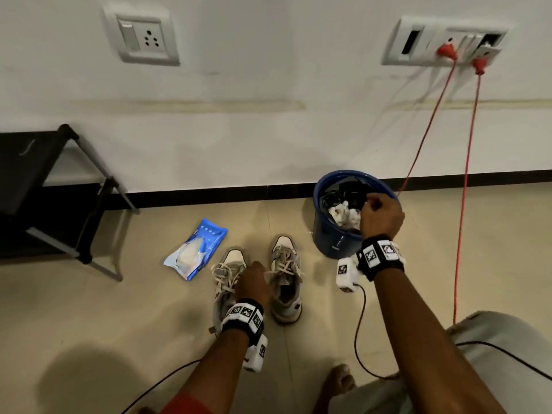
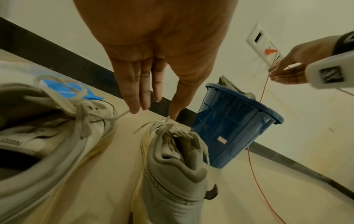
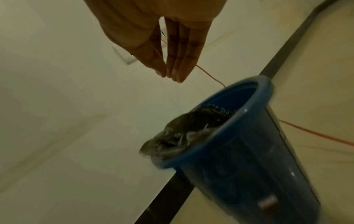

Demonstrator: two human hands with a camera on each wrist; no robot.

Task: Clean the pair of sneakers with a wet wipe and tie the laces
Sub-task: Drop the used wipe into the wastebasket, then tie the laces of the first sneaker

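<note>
Two grey-and-white sneakers stand side by side on the floor, laces loose: the left sneaker [image 1: 228, 277] [image 2: 47, 136] and the right sneaker [image 1: 285, 282] [image 2: 176, 174]. My left hand [image 1: 254, 279] [image 2: 153, 109] hovers between them, fingers straight and empty, its thumb tip just above the right sneaker's laces. My right hand [image 1: 373, 204] [image 3: 166, 74] [image 2: 281, 72] is over the blue bin [image 1: 331, 234] [image 3: 249, 174] [image 2: 229, 128], fingers straight with the thumb against them, holding nothing. Crumpled white wipes [image 1: 343, 213] lie inside on a dark liner. A blue wet-wipe pack [image 1: 195, 253] [image 2: 70, 91] lies left of the sneakers.
A black metal rack [image 1: 44, 189] stands at the left against the wall. Two red cables [image 1: 463, 204] hang from a wall socket plate to the floor right of the bin. My bare foot [image 1: 337, 380] and knee are at the bottom right.
</note>
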